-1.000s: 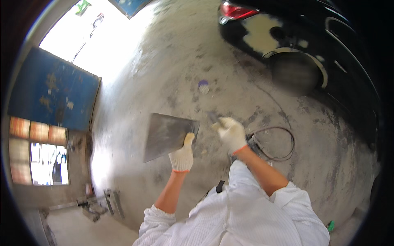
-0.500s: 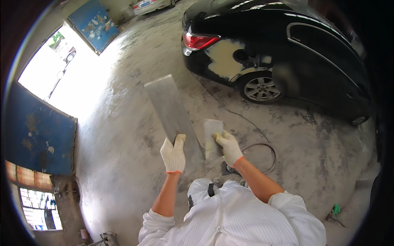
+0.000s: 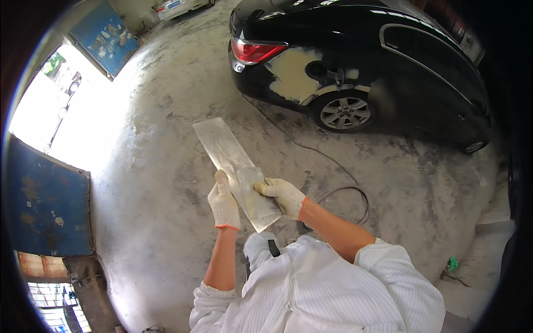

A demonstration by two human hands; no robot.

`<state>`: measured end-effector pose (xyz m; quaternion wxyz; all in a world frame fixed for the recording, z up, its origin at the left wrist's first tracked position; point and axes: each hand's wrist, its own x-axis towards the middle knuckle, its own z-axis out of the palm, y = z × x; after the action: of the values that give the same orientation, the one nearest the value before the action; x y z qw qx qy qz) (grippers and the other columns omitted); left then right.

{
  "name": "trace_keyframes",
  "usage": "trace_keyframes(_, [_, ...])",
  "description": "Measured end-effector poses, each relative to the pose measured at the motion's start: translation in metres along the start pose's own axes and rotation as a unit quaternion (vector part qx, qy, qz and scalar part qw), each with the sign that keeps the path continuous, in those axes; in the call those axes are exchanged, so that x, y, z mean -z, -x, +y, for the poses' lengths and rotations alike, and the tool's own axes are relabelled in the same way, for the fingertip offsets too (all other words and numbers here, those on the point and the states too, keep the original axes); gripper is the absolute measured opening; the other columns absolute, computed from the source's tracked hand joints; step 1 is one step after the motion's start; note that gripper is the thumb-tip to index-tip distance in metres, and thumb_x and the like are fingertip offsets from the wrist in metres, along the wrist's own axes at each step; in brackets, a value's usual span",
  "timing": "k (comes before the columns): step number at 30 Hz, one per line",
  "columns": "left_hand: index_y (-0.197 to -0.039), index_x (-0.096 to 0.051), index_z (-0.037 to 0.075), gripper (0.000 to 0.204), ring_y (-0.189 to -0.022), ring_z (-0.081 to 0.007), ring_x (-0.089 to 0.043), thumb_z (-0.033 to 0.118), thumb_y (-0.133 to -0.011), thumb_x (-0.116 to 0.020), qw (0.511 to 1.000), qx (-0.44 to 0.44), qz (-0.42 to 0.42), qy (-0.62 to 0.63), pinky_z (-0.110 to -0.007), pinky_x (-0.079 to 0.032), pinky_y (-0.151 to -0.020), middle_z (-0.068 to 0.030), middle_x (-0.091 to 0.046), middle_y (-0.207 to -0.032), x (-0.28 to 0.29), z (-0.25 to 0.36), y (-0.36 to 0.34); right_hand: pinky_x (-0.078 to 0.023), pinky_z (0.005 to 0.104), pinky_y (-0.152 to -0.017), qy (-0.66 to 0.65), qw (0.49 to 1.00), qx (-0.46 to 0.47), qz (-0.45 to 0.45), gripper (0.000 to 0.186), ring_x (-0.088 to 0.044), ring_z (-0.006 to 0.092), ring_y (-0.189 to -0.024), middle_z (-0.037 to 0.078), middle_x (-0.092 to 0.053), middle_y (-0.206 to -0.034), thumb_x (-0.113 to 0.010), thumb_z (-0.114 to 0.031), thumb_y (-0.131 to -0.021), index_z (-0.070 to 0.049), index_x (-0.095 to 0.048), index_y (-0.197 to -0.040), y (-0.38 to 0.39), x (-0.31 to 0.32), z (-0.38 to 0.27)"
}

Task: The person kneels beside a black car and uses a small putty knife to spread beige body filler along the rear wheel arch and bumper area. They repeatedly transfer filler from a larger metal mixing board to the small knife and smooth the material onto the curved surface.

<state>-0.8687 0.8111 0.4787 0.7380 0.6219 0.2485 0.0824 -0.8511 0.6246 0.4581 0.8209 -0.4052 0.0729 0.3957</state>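
Observation:
My left hand (image 3: 224, 202), in a white knit glove with an orange cuff, grips a long flat grey plate (image 3: 218, 139) by its edge, thumb on top. A smaller translucent-looking flat plate, like a putty spreader (image 3: 250, 198), is in my right hand (image 3: 284, 195), also gloved, its thumb pressed on the face. The smaller plate overlaps the near end of the long one; whether they touch cannot be told. Both hands are closed in front of my waist. The fingers beneath the plates are hidden.
A black car (image 3: 333, 36) stands ahead to the right, with a beige filler patch (image 3: 291, 75) above its rear wheel (image 3: 345, 112). A dark hose (image 3: 327, 157) snakes over the concrete floor (image 3: 150, 211). Blue doors (image 3: 50, 197) flank a bright opening at left.
My right hand has brought the smaller plate left over the long plate's near end. The long plate's far end has dropped lower in view. The whole view has shifted slightly.

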Motion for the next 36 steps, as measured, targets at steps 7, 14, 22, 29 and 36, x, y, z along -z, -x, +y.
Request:
trace_keyframes(7, [-0.156,-0.058,-0.006,0.083,-0.136,-0.0284,-0.066,0.065,-0.119,-0.034,0.958,0.119,-0.041,0.259,-0.041,-0.048,-0.119,-0.0148,-0.07,-0.149,0.02,-0.026,-0.081,-0.063,0.048,-0.104,-0.218,0.963,0.104,0.121,0.044,-0.076,0.0273,-0.115,0.013,-0.075,-0.129,-0.061,-0.034,-0.117,-0.001,-0.059,-0.145,-0.133,-0.045,0.015])
trace_keyframes(14, [-0.158,-0.06,-0.003,0.068,-0.142,-0.0235,-0.063,0.052,-0.12,-0.048,0.937,-0.001,-0.345,-0.052,-0.033,-0.046,-0.122,-0.0098,-0.071,-0.151,0.117,-0.023,-0.174,-0.041,0.0414,-0.05,-0.139,0.87,0.119,0.458,0.036,-0.048,0.0213,-0.049,0.003,-0.062,-0.068,-0.074,-0.047,-0.108,-0.013,-0.072,-0.096,-0.301,-0.052,0.002])
trace_keyframes(22, [-0.138,-0.071,-0.006,0.05,-0.117,-0.0256,-0.078,0.038,-0.117,-0.061,0.937,0.216,-0.265,-0.078,-0.037,-0.06,-0.104,-0.019,-0.079,-0.13,0.281,-0.053,-0.295,-0.065,0.0589,-0.073,-0.073,0.831,0.189,0.518,0.04,-0.076,0.0344,-0.092,0.015,-0.078,-0.112,-0.068,-0.043,-0.111,-0.005,-0.074,-0.122,-0.301,0.125,-0.034])
trace_keyframes(29, [-0.139,-0.069,-0.006,0.058,-0.11,-0.0249,-0.078,0.047,-0.118,-0.055,0.939,0.338,-0.045,-0.054,-0.036,-0.06,-0.096,-0.0196,-0.08,-0.126,0.363,-0.094,-0.402,-0.054,0.0562,-0.066,0.177,0.81,-0.085,0.552,0.043,-0.075,0.047,-0.09,0.022,-0.078,-0.104,-0.058,-0.045,-0.114,-0.011,-0.083,-0.115,-0.184,0.248,0.115])
trace_keyframes(36, [-0.127,-0.073,-0.004,0.05,-0.098,-0.0189,-0.078,0.043,-0.115,-0.063,0.948,0.268,-0.135,-0.111,-0.032,-0.059,-0.083,-0.0152,-0.082,-0.117,0.228,-0.065,-0.556,-0.061,0.0497,-0.102,0.494,0.574,-0.388,0.524,0.038,-0.074,0.0413,-0.124,0.021,-0.077,-0.136,-0.076,-0.033,-0.097,-0.01,-0.082,-0.127,-0.227,0.293,0.193])
